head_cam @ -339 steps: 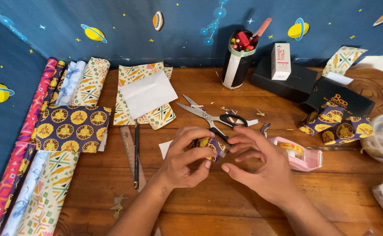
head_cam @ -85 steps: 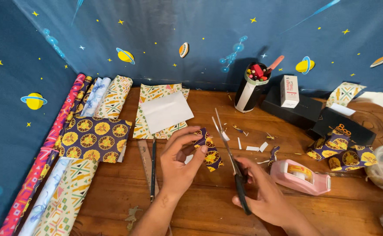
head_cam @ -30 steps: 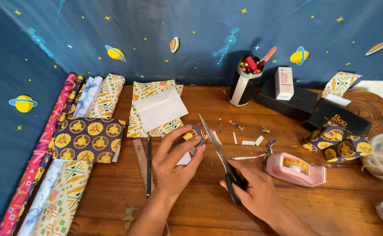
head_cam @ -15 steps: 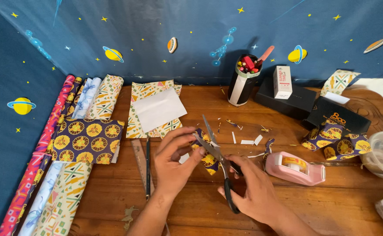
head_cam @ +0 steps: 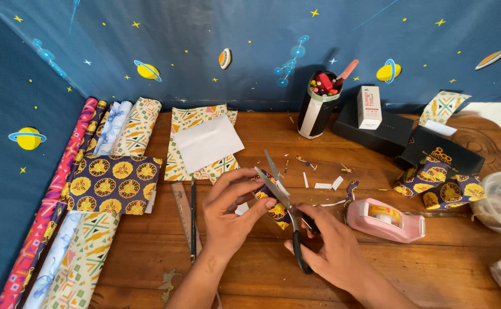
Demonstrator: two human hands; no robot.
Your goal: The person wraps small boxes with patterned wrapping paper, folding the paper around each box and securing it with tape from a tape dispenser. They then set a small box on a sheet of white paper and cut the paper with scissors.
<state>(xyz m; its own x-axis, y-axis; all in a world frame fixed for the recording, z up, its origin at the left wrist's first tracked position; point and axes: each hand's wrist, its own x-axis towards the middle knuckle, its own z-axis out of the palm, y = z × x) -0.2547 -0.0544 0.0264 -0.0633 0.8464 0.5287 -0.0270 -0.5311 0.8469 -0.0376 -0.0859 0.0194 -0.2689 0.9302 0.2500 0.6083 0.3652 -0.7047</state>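
Over a wooden table (head_cam: 250,274), the person's left hand (head_cam: 227,214) pinches a small patterned paper piece (head_cam: 275,209). The right hand (head_cam: 325,252) grips scissors (head_cam: 282,197), blades parted around the paper. Near the wall, a dark cup (head_cam: 314,111) holds red markers. A pink tape dispenser (head_cam: 385,220) sits just right of the hands.

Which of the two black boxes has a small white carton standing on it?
The far black box beside the pen cup; the white carton stands upright on it. The nearer box lacks one.
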